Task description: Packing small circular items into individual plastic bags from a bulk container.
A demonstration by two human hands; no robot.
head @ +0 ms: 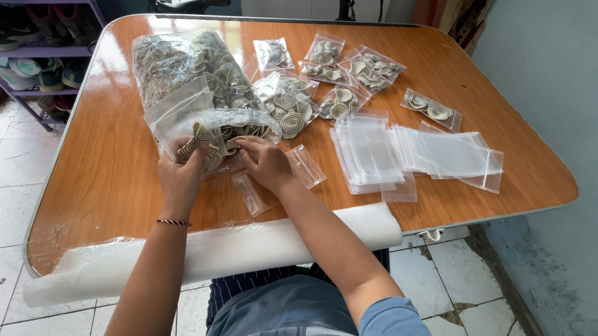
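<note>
Two hands meet at the open mouth of a big bag [187,79], which lies on its side on the left half of the wooden table [111,176], its opening turned toward the person. The bag is clear plastic, stuffed with tan and cream coils. The left hand [180,174] is curled around a clump of coils [204,144] spilling from the mouth, fingers closed on them. The right hand [265,164] sits just beside it, fingertips pinched together at the coils; whether it actually grips one is hard to tell from this angle. A small empty pouch [254,193] lies flat under the right wrist, touching the table, with a second one [307,166] just to its right.

Further right, a stack of empty pouches [369,155] sits near the middle, and a looser spread of them [456,156] reaches toward the right edge. Behind these, seven or so filled pouches [372,69] of coils lie scattered across the far half. A roll of white plastic sheet [208,252] hangs along the near edge, over the person's lap. A thin braided band [173,222] circles the left wrist.
</note>
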